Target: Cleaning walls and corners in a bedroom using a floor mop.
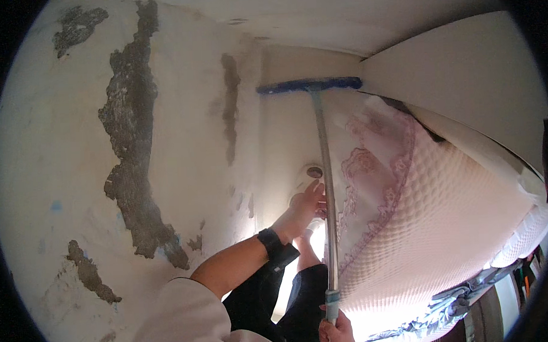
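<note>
My right hand (336, 331), at the lower edge, is wrapped round the handle end of a long mop (325, 139). Its metal pole runs away from me to a wide, flat, dark blue head (310, 85) at the far end of the narrow strip between wall and bed. With a dark band on its wrist, my left hand (307, 209) is just left of the pole, its fingers bent round a pale round object (314, 171) with a dark opening. The pole passes in front of the fingertips and partly hides this grip.
To the left stands a pale wall (187, 114) with peeled grey patches. A pink quilted bed cover (432, 220) with a lace-trimmed part fills the right. Crumpled grey-blue cloth (453, 300) lies at its lower right edge. My dark-clad legs (254, 304) are below my left forearm.
</note>
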Motion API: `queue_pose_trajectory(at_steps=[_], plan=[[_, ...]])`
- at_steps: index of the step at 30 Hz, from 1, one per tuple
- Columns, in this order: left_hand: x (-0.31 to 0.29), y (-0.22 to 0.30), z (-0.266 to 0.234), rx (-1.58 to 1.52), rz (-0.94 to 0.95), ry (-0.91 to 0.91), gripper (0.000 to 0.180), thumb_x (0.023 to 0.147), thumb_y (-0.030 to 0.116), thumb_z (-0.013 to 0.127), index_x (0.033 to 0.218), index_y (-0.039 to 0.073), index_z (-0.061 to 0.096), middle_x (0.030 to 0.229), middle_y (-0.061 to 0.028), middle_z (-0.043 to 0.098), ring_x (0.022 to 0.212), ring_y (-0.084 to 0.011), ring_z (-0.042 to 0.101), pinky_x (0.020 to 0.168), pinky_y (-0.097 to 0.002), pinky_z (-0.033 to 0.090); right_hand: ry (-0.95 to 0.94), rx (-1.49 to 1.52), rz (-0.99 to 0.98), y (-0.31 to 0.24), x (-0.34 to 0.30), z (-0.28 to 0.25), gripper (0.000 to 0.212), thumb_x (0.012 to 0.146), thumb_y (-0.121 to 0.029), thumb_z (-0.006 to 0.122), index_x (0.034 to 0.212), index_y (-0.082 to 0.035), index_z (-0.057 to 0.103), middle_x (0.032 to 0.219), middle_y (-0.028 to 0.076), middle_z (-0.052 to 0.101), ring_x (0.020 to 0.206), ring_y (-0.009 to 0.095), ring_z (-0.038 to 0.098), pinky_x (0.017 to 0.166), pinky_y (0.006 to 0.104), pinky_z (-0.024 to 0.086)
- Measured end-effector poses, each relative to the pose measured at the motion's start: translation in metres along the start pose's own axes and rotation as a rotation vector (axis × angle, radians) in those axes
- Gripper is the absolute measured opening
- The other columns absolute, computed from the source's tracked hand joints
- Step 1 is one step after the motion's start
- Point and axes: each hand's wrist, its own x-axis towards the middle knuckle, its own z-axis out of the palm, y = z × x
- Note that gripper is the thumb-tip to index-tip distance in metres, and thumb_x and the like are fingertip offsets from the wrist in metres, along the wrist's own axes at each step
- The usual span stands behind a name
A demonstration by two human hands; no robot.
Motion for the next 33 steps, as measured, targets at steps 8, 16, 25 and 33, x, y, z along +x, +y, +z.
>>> queue_pose_trajectory(at_steps=[8,16,25,33], plan=[[-0.009,-0.001,0.039,0.205,0.086,0.216,0.035,0.101,0.030,0.050,0.127,0.006,0.048,0.068,-0.0031,0.056,0.053,-0.0123,0.053,0.048,-0.0278,0.046,0.176,-0.443,-0.029,0.015,-0.040,0.016,0.055,0.093,-0.016,0.057,0.143,-0.006,0.036,0.067,0.009,0.057,0.053,0.018,0.058,0.047,0.0326,0.047],[-0.042,0.036,0.068,0.593,0.129,0.221,0.043,0.100,0.032,0.052,0.131,0.003,0.045,0.068,-0.0030,0.055,0.056,-0.0151,0.054,0.055,-0.0305,0.048,0.425,-0.579,0.147,0.046,-0.137,0.039,0.052,0.095,-0.021,0.055,0.142,-0.008,0.039,0.089,0.027,0.065,0.079,0.035,0.067,0.070,0.0464,0.051],[0.044,0.047,0.033,0.731,0.457,0.145,0.063,0.100,0.039,0.050,0.150,0.007,0.028,0.082,-0.0094,0.063,0.075,-0.0188,0.063,0.067,-0.0326,0.050,0.392,-0.630,-0.195,0.023,-0.068,0.052,0.055,0.096,-0.025,0.056,0.140,0.003,0.037,0.101,0.035,0.063,0.095,0.049,0.064,0.074,0.0487,0.052],[0.007,0.043,0.019,0.955,0.457,0.168,0.063,0.102,0.034,0.046,0.153,0.006,0.021,0.102,-0.0186,0.066,0.094,-0.0310,0.066,0.083,-0.0370,0.050,0.413,-0.712,-0.265,0.000,-0.032,0.053,0.056,0.095,-0.023,0.056,0.138,0.006,0.037,0.082,0.030,0.064,0.072,0.044,0.065,0.062,0.0488,0.051]])
